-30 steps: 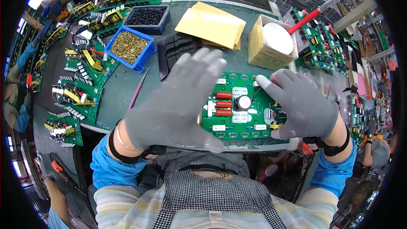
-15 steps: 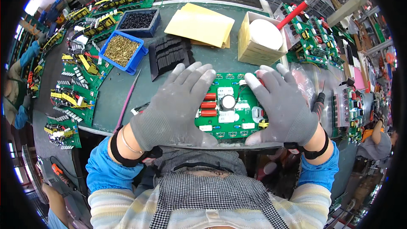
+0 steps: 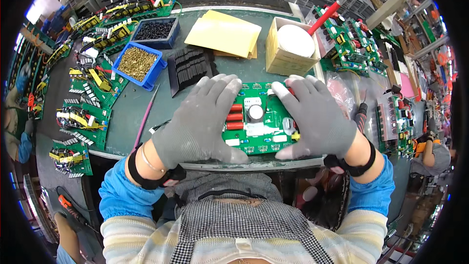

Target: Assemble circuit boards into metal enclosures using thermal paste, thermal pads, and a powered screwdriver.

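Note:
A green circuit board (image 3: 269, 128) lies flat near the front edge of the bench, carrying red cylindrical parts, a round white-topped part and small white blocks. My left hand (image 3: 202, 122), in a grey glove, spans its left side, fingers toward the far edge and thumb at the near edge. Gloved the same way, my right hand (image 3: 317, 120) holds the right side between fingers and thumb. Both palms cover the board's side edges, and red parts partly show beside the right fingers. A dark cable end sticks out left of my left hand.
Left of the board are a purple pen-like tool (image 3: 145, 120), a blue bin (image 3: 157, 63) of brass-coloured pieces and black strips (image 3: 190, 68). Yellow envelopes (image 3: 224, 34) and a carton (image 3: 278, 62) stand beyond. A screwdriver (image 3: 361, 115) lies right; populated boards (image 3: 80, 117) line the left.
Between my hands, the circuit board has slid slightly away from the bench's front edge. The whole view has shifted a little.

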Demonstrator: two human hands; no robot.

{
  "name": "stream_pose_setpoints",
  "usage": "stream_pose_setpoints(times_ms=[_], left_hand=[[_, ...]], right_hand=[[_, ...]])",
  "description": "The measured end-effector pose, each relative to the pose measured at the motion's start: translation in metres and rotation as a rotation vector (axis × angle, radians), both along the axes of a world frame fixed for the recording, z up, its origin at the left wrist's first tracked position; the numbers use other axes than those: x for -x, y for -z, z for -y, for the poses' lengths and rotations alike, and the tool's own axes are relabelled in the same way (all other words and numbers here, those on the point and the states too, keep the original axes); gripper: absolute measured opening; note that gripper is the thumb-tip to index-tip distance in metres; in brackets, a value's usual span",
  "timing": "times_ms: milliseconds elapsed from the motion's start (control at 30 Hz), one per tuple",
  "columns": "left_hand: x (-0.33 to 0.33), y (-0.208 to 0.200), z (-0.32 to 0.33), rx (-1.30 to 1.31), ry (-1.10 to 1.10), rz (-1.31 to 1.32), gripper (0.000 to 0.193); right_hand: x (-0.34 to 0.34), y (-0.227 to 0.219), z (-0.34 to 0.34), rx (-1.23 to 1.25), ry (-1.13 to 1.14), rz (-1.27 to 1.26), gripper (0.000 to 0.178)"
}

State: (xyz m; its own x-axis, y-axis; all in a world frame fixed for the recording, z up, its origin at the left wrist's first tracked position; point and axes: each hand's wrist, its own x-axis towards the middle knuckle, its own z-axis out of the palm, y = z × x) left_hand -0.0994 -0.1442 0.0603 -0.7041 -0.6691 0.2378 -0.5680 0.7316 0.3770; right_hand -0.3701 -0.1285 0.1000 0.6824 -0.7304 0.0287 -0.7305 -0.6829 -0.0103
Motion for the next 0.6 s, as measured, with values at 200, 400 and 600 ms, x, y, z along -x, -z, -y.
stream_pose_setpoints(times_ms=[200,400,600], left_hand=[[0.000,0.000,-0.003,0.026,0.000,0.022,0.121],[0.000,-0.002,-0.006,-0.018,-0.037,0.101,0.121],[0.008,-0.015,-0.003,0.003,-0.044,0.242,0.116]], right_hand=[[-0.001,0.006,-0.007,0.001,0.016,-0.057,0.111],[-0.003,0.006,-0.004,-0.073,0.039,-0.153,0.115],[-0.001,0.004,-0.005,0.000,0.046,-0.154,0.123]])
